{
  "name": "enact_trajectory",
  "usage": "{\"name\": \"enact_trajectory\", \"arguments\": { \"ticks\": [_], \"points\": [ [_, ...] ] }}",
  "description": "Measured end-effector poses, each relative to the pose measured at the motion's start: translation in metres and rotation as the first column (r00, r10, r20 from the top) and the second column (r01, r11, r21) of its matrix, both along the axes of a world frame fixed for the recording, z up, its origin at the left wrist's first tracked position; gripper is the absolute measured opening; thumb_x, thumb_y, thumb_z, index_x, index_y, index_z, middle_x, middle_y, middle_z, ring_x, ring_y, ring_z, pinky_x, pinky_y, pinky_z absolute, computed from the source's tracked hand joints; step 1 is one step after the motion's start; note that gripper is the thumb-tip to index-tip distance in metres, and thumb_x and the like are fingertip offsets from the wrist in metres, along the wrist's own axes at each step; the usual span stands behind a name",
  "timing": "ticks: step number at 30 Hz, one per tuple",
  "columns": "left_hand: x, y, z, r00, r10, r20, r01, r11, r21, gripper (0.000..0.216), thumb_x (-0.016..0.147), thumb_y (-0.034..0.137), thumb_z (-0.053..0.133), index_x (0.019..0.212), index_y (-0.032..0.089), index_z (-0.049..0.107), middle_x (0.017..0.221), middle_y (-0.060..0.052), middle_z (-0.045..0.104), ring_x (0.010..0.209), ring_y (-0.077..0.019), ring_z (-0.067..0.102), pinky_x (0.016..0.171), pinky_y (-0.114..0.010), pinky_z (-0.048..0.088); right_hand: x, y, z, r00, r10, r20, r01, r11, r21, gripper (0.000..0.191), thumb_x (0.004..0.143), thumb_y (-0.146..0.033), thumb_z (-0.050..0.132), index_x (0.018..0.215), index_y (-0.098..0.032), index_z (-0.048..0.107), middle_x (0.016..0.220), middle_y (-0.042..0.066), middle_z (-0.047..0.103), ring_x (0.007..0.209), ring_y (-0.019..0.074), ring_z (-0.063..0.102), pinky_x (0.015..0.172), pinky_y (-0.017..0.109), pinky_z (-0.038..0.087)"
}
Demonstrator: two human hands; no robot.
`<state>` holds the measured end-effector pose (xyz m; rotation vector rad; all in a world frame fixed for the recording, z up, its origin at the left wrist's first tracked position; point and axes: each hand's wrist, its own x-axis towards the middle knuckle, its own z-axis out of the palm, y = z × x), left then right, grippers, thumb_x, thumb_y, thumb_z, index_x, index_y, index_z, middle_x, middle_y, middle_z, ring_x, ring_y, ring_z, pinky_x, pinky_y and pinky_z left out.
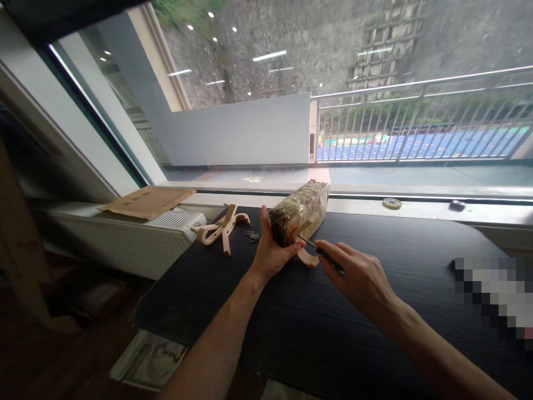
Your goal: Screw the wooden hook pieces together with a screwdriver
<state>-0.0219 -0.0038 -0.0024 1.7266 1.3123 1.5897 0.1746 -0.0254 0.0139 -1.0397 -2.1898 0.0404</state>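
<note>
My left hand [270, 251] is closed around the near end of a long block wrapped in clear plastic [302, 211] that lies on the black table [375, 311]. My right hand [358, 275] grips a thin dark-handled tool [322, 253] whose metal tip points at the block's near end. A curved pale wooden piece [307, 256] sits just under the tool tip, between my two hands. More curved wooden pieces [220, 228] lie joined together to the left, with several small dark screws [251, 235] beside them.
A cardboard sheet [147, 201] and a white ribbed box [177, 219] rest on the sill at left. A roll of tape [392, 203] and a small dark object [457, 205] lie on the sill at right. A blurred-out item [491, 300] sits at the table's right edge.
</note>
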Motion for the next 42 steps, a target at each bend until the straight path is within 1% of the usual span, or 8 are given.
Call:
{"name": "enact_trajectory", "arguments": {
  "ticks": [4,8,15,22,27,33,38,42],
  "points": [
    [0.005,0.0,-0.003,0.993,0.094,-0.071,-0.096,0.995,-0.019,0.094,0.064,0.027,0.075,0.139,0.022,0.017,0.124,-0.01,0.052,0.116,-0.024,0.052,0.099,-0.04,0.041,0.0,-0.001,-0.003,0.999,-0.026,0.039,0.022,0.996,0.089,0.032,0.091,-0.029,0.043,0.113,-0.02,0.064,0.073,0.004,0.066,0.066,0.0157,0.061,0.059,0.026,0.04],
    [0.008,-0.003,0.0,0.973,0.172,-0.156,-0.174,0.985,0.003,0.089,0.065,0.027,0.073,0.137,0.021,0.02,0.12,-0.01,0.055,0.108,-0.0247,0.056,0.093,-0.039,0.045,0.002,0.006,-0.004,0.953,-0.021,-0.303,-0.08,0.946,-0.315,0.03,0.085,-0.034,0.052,0.107,-0.019,0.067,0.083,0.004,0.067,0.068,0.014,0.059,0.063,0.026,0.042],
    [0.019,-0.014,0.012,0.874,0.352,-0.334,-0.321,0.936,0.145,0.081,0.061,0.024,0.073,0.13,0.019,0.031,0.116,-0.01,0.051,0.112,-0.0289,0.05,0.096,-0.042,0.041,0.016,0.026,-0.007,0.698,-0.275,-0.662,-0.546,0.394,-0.739,0.046,0.074,-0.045,0.064,0.108,-0.014,0.063,0.051,-0.01,0.026,0.043,0.0043,0.02,0.04,0.02,0.012],
    [0.022,-0.019,0.015,0.811,0.411,-0.416,-0.406,0.908,0.107,0.087,0.059,0.032,0.076,0.13,0.022,0.029,0.109,-0.009,0.051,0.107,-0.0288,0.051,0.091,-0.043,0.044,0.016,0.024,-0.007,0.858,-0.2,-0.473,-0.094,0.844,-0.528,0.034,0.072,-0.045,0.065,0.093,-0.018,0.069,0.066,0.0,0.059,0.057,0.0118,0.05,0.05,0.024,0.039],
    [0.023,-0.02,0.016,0.796,0.415,-0.44,-0.42,0.903,0.092,0.084,0.06,0.032,0.075,0.129,0.02,0.029,0.11,-0.01,0.052,0.106,-0.0283,0.05,0.091,-0.043,0.043,0.022,0.026,-0.016,0.959,-0.011,-0.283,-0.041,0.984,-0.176,0.028,0.08,-0.036,0.06,0.101,-0.02,0.068,0.084,0.004,0.068,0.071,0.0145,0.061,0.065,0.025,0.047],
    [0.026,-0.021,0.017,0.782,0.416,-0.464,-0.423,0.901,0.097,0.082,0.062,0.032,0.072,0.129,0.02,0.028,0.111,-0.011,0.051,0.105,-0.0285,0.049,0.09,-0.043,0.042,0.025,0.027,-0.018,0.987,0.15,-0.061,-0.138,0.976,0.167,0.029,0.079,-0.022,0.062,0.108,-0.023,0.067,0.07,-0.001,0.062,0.054,0.009,0.052,0.056,0.023,0.043],
    [0.028,-0.023,0.016,0.778,0.423,-0.464,-0.425,0.899,0.106,0.084,0.062,0.031,0.072,0.131,0.02,0.025,0.11,-0.01,0.051,0.107,-0.0288,0.048,0.091,-0.043,0.042,0.018,0.023,-0.017,0.945,0.034,-0.325,-0.108,0.972,-0.209,0.023,0.077,-0.032,0.063,0.097,-0.021,0.071,0.087,0.004,0.069,0.076,0.0164,0.063,0.071,0.026,0.048],
    [0.026,-0.023,0.014,0.794,0.419,-0.44,-0.417,0.903,0.107,0.082,0.061,0.029,0.073,0.129,0.019,0.029,0.108,-0.009,0.051,0.104,-0.0282,0.049,0.091,-0.043,0.042,0.013,0.021,-0.013,0.855,-0.165,-0.491,-0.221,0.741,-0.634,0.038,0.073,-0.046,0.064,0.098,-0.017,0.071,0.054,-0.001,0.055,0.048,0.0109,0.048,0.043,0.023,0.036]
  ]
}}
